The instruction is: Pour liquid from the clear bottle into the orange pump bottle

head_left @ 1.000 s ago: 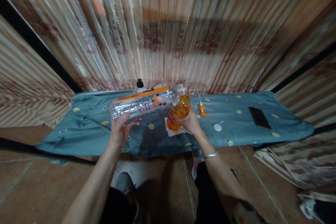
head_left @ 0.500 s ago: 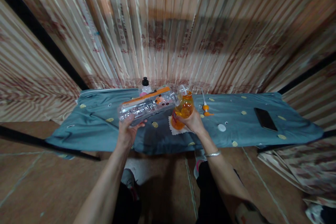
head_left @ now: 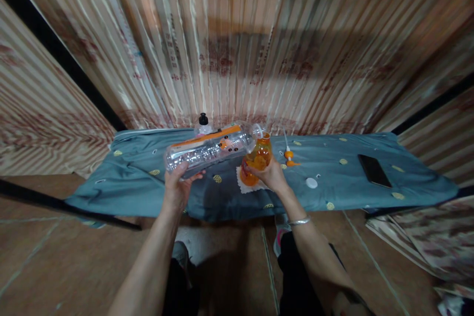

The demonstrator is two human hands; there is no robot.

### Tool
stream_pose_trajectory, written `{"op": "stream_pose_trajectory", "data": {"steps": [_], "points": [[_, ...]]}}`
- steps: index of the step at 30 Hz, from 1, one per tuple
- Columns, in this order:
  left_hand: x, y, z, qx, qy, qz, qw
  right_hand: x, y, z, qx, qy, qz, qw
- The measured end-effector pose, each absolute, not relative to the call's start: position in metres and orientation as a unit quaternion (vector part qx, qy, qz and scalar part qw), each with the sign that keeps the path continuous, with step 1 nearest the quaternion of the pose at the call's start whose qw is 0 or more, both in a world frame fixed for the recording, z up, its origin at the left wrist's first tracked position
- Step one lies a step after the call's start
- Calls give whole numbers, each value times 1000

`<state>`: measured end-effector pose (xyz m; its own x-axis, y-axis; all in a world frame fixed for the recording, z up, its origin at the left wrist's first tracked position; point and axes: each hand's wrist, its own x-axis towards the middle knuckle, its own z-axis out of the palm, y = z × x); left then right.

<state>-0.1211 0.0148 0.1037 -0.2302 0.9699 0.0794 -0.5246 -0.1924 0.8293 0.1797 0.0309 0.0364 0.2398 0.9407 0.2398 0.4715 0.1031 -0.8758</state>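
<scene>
My left hand (head_left: pixel 179 185) is wrapped round the base end of a large clear plastic bottle (head_left: pixel 207 150) with an orange strap or label. This bottle lies tilted, its mouth at the neck of an orange see-through bottle (head_left: pixel 255 160). My right hand (head_left: pixel 272 174) grips the orange bottle, which leans a little over a white cloth (head_left: pixel 244 186). To the right lie an orange pump head (head_left: pixel 289 156) with a thin tube and a round white cap (head_left: pixel 311 182). Whether liquid is flowing between the bottles is too small to tell.
A blue-green patterned cloth (head_left: pixel 129 177) covers the narrow table. Behind the clear bottle stands a bottle with a black top (head_left: pixel 203 119). A black phone (head_left: pixel 374 170) lies at the right. Striped curtains (head_left: pixel 240 59) hang behind, and dark metal bars (head_left: pixel 62 54) frame both sides.
The view has shifted slightly. Both hands keep their grips, and the two bottles stay mouth to mouth in nearly the same pose.
</scene>
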Motion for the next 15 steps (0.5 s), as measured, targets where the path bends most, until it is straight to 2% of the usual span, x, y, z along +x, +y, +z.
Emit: {"op": "stream_pose_trajectory", "data": {"steps": [15], "points": [[-129, 15, 108, 354, 360, 696, 511, 176, 28, 37, -602, -573, 255, 493]]}}
